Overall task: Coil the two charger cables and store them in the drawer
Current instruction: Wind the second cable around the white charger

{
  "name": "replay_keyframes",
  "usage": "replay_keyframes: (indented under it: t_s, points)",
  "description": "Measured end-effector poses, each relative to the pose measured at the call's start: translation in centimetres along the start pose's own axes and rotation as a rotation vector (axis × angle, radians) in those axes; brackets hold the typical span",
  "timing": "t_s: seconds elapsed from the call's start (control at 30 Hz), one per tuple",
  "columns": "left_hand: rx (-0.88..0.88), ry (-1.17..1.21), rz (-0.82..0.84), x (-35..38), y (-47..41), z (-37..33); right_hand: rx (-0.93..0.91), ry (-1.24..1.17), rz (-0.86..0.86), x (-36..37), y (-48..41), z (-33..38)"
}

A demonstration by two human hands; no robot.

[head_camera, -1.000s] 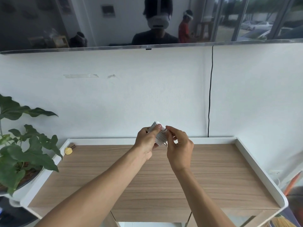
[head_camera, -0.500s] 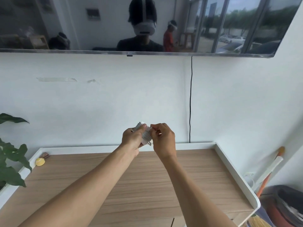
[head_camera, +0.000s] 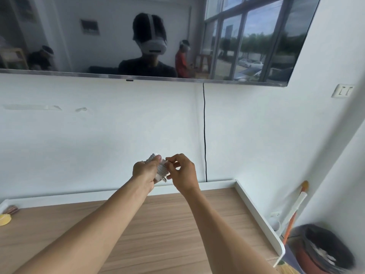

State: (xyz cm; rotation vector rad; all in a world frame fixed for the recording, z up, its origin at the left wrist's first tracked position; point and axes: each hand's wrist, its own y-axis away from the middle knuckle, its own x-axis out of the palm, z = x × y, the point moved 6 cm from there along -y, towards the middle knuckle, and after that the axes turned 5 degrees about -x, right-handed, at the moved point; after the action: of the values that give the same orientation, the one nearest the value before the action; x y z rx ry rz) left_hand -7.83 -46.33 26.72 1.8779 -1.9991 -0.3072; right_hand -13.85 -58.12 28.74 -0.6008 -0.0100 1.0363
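A white charger with its cable wound tightly round it (head_camera: 162, 169) is held up in front of the wall, above the back of the wooden table (head_camera: 158, 230). My left hand (head_camera: 145, 171) grips the charger body, thumb on top. My right hand (head_camera: 182, 174) pinches the loose cable end at the bundle's right side. No second cable and no drawer are in view.
A raised white rim (head_camera: 254, 210) edges the table at the back and right. A yellow object (head_camera: 5, 219) lies at the far left. A black cord (head_camera: 204, 131) hangs down the wall from the screen. A broom (head_camera: 294, 216) and a dark bin (head_camera: 325, 252) stand at the right.
The view has swung up and to the right, so the plant has left the frame and the bin has come in. Both hands stay on the wound charger, the right hand working at its end.
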Motion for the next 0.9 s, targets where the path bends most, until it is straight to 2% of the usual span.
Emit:
replay_keyframes:
  t_s: [0.23, 0.43, 0.57, 0.77, 0.9]
  points:
    - [-0.036, -0.021, 0.023, 0.3, 0.1, 1.7, 0.065, -0.029, 0.091, -0.9, 0.9, -1.3]
    - [0.019, -0.046, 0.048, 1.7, 0.9, 0.9, 0.047, 0.038, 0.22, -2.7, -0.7, -0.2]
    - [-0.024, 0.031, 0.108, 2.9, 2.0, 0.8, 0.019, 0.086, 0.133, -3.9, -1.0, 0.1]
    - [-0.016, -0.03, 0.09, 3.0, 1.7, 1.2, 0.075, 0.016, 0.162, -4.0, -0.2, -1.1]
    - [-0.041, -0.053, 0.076, 2.5, 1.7, 2.0, 0.017, 0.048, 0.119, -3.3, 1.5, -1.8]
